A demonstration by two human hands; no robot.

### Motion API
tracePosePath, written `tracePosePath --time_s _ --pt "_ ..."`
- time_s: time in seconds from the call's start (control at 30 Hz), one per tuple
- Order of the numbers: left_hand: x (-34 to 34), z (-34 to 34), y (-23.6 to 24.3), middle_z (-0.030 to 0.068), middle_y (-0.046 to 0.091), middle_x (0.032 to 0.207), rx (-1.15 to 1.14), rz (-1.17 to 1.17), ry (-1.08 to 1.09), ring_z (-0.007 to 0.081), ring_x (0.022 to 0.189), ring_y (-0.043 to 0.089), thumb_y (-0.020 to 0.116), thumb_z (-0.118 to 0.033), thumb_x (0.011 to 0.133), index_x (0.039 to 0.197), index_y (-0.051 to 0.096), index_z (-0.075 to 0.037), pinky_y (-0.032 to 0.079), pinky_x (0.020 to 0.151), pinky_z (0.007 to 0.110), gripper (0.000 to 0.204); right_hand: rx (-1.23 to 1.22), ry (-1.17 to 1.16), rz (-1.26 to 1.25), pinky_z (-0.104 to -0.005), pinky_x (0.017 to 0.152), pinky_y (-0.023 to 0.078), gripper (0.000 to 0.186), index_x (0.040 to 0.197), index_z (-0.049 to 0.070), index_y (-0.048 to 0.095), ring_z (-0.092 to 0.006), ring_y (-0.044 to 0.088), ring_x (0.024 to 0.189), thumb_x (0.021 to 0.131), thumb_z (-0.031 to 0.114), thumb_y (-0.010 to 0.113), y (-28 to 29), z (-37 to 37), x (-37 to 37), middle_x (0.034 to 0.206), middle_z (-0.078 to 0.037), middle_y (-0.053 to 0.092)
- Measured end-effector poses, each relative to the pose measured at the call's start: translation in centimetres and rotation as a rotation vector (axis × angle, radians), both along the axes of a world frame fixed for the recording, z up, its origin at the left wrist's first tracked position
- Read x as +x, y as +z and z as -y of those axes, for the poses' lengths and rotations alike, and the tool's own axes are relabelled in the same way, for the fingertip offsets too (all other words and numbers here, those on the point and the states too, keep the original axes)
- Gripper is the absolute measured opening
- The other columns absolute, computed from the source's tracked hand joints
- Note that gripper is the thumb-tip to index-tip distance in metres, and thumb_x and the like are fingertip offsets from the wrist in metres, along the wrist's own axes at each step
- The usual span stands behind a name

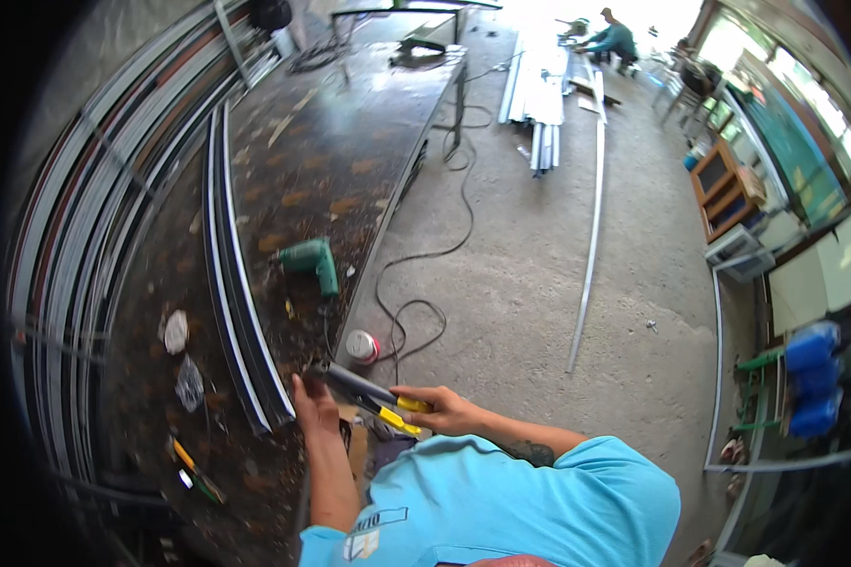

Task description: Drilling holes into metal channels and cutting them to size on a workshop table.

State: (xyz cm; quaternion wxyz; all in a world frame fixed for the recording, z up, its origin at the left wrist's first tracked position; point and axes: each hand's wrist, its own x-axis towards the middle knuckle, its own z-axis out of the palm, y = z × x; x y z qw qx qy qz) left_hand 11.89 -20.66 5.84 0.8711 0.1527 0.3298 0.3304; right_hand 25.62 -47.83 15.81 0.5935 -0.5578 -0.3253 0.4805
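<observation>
My right hand [430, 408] is closed round a yellow grip of a long-handled tool [361, 386] with two grey arms, which looks like a hand riveter. Its arms stand somewhat apart, and the other yellow grip sits lower. By the tool's dark head, my left hand [319, 406] has its fingers curled; what they pinch is too small to make out. Just left of that hand end two long dark metal profiles [246, 326] with pale edges, lying along the dark worktable [161, 420]. A green power drill [310, 263] rests to the right of the profiles.
Beside the table edge stands a red-and-white can [361, 346], with a black cable [468, 213] looping over the floor. A yellow-handled tool [187, 457] lies at the table's near left. Racked metal lengths [71, 236] line the left. Far off, a person [615, 40] crouches by pale profiles [537, 80].
</observation>
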Motion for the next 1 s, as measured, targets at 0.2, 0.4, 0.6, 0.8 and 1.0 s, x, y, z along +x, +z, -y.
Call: tracePosePath --time_s 0.2,0.4,0.6,0.8,1.0 --pt "4.9 6.7 4.9 0.0121 0.058 0.117 0.445 -0.161 0.006 0.0191 0.106 0.057 0.080 -0.024 0.083 0.142 0.017 -0.019 0.045 0.097 0.036 0.086 -0.063 -0.065 -0.056 -0.0215 0.052 0.036 0.057 0.146 0.006 0.042 -0.0024 0.042 0.059 0.095 0.015 0.065 -2.8 0.5 -0.6 0.075 0.006 0.049" --pt "2.3 5.4 4.7 0.0094 0.067 0.099 0.508 -0.169 -0.055 0.0144 0.089 0.065 0.079 -0.001 0.078 0.139 0.010 -0.011 0.050 0.091 0.031 0.092 -0.099 0.022 -0.160 -0.0215 0.043 0.039 0.058 0.146 0.001 0.039 -0.0042 0.046 0.050 0.094 0.009 0.063 -1.9 -1.1 -0.5 0.072 0.003 0.052" --pt "-3.7 2.1 3.2 0.0105 0.066 0.099 0.426 -0.170 0.105 0.0149 0.089 0.065 0.080 0.001 0.076 0.139 0.014 -0.009 0.051 0.091 0.030 0.091 -0.290 0.155 -0.042 -0.0213 0.040 0.038 0.057 0.145 0.000 0.041 -0.0046 0.043 0.047 0.095 0.014 0.063 -0.2 -6.2 -3.1 0.066 0.004 0.048" --pt "-3.4 0.5 2.4 -0.0010 0.059 0.090 0.000 -0.174 0.627 0.0090 0.077 0.058 0.079 -0.025 0.083 0.111 0.056 -0.003 0.048 0.074 0.025 0.043 -0.315 0.124 0.364 -0.0215 0.048 0.040 0.053 0.143 0.002 0.045 -0.0046 0.048 0.055 0.094 0.014 0.062 -2.8 -13.1 -10.0 0.075 0.001 0.056" --pt "-6.5 -2.2 -2.3 -0.0062 0.054 0.073 -0.038 -0.129 0.457 0.0049 0.066 0.050 0.075 -0.032 0.086 0.082 0.063 -0.012 0.041 0.062 0.024 0.024 -0.475 0.188 0.495 -0.0277 0.072 0.048 0.054 0.140 -0.002 0.048 -0.0124 0.059 0.081 0.092 0.016 0.064 -4.0 -16.8 -11.5 0.094 -0.009 0.064"
